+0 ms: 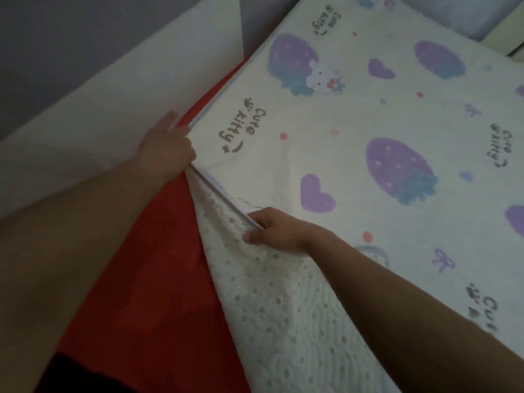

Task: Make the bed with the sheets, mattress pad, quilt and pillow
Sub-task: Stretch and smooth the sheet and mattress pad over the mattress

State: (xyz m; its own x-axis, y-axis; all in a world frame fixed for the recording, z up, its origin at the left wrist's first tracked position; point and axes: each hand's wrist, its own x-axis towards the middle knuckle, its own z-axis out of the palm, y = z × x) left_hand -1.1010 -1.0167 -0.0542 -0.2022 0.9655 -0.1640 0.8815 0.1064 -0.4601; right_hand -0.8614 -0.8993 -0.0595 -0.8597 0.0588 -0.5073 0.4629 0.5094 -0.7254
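Note:
A cream mattress pad [382, 131], printed with purple strawberries, hearts and "Cute Kitty" lettering, covers most of the bed. Its near edge is folded back, showing a white underside with grey dots [272, 307]. Under it lies a red sheet [147, 279], bare along the left side. My left hand [167, 146] grips the pad's left edge where the fold starts. My right hand [272, 228] pinches the same piped edge lower down, fingers curled over the fold.
A white wall or bed side panel [93, 95] runs along the left of the bed, close to my left hand. A grey-lilac surface [51, 32] lies beyond it. A pale edge of furniture shows at the top right corner [507, 38].

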